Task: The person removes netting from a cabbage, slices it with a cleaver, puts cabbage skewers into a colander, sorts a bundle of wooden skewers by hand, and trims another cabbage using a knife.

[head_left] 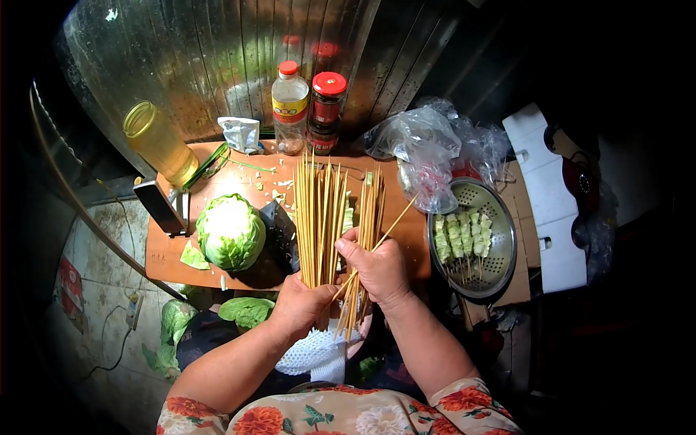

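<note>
— Gripping what in the left hand?
— Clutching a thick bundle of bare skewers, pointing far across the worktop.
— And in the right hand, holding what?
— Clasping a smaller bundle, plus a single slanting skewer under the thumb.
— Seeing anything nearby?
— Spotting a cabbage to the left, and loaded skewers in a colander to the right.

Cabbage head: one. Left of cabbage: one phone, one yellowish container. Right of it: one bottle, two jars, two stick bundles, one colander, loaded skewers, about five.
</note>
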The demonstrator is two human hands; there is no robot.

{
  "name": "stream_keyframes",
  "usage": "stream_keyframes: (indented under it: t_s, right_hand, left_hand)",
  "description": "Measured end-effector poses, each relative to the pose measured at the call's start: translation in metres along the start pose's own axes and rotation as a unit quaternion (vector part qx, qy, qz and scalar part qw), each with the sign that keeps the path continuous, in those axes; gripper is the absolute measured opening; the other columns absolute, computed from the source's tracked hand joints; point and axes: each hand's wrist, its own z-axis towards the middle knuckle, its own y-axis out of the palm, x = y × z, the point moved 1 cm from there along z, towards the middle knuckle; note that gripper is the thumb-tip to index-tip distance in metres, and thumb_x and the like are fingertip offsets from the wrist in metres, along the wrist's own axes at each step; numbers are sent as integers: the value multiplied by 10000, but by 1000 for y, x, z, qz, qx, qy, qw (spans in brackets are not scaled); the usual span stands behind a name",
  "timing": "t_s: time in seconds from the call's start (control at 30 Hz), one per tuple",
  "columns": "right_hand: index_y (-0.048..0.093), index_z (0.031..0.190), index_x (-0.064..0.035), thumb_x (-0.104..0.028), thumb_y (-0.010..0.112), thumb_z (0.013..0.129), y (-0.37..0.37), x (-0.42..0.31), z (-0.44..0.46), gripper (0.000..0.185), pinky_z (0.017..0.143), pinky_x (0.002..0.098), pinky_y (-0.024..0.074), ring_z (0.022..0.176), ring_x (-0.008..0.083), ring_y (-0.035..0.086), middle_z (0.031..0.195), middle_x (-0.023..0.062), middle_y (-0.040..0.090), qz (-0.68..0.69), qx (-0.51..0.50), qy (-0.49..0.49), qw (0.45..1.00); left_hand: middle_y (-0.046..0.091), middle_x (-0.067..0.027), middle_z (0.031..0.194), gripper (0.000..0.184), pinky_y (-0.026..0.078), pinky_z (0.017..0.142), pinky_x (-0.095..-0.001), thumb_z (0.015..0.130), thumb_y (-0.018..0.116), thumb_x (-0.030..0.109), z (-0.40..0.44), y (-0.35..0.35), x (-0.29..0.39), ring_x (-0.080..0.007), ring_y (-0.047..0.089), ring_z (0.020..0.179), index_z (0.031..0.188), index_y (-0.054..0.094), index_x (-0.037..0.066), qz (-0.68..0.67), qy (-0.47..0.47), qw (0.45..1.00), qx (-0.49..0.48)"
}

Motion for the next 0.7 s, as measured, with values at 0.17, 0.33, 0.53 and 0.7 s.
stream_keyframes:
  t_s: [0.17,0.33,0.53,0.7]
  right_hand:
    - [622,835,-11,-68,666,835,-2,0,1,73,603,243,476,654,85,561,758,6,615,38,10,3,999]
    - [615,825,-8,-45,671,817,-7,-6,1,67,615,241,469,654,87,556,762,6,612,81,20,-1,997]
    - [612,828,-12,-48,662,819,-12,-8,3,62,624,233,458,657,80,539,760,-4,595,74,17,10,997]
    - [599,818,-23,-72,614,856,-5,-6,1,64,643,234,466,673,81,542,767,3,591,134,32,20,990]
  left_hand:
    - [642,-91,762,93,491,516,-278,822,634,9,-5,2,13,-174,606,575,911,616,-9,45,-39,998,-16]
    - [658,-102,785,178,480,440,-269,843,637,37,-2,1,6,-169,607,551,1011,598,-9,-29,0,999,-29]
    - [662,-107,898,230,549,582,-305,833,633,2,-3,3,10,-188,642,671,1058,592,-20,-72,9,997,-14]
    - [659,-99,905,225,551,607,-309,820,638,-10,0,-1,6,-183,645,715,1041,595,-12,-53,33,998,4]
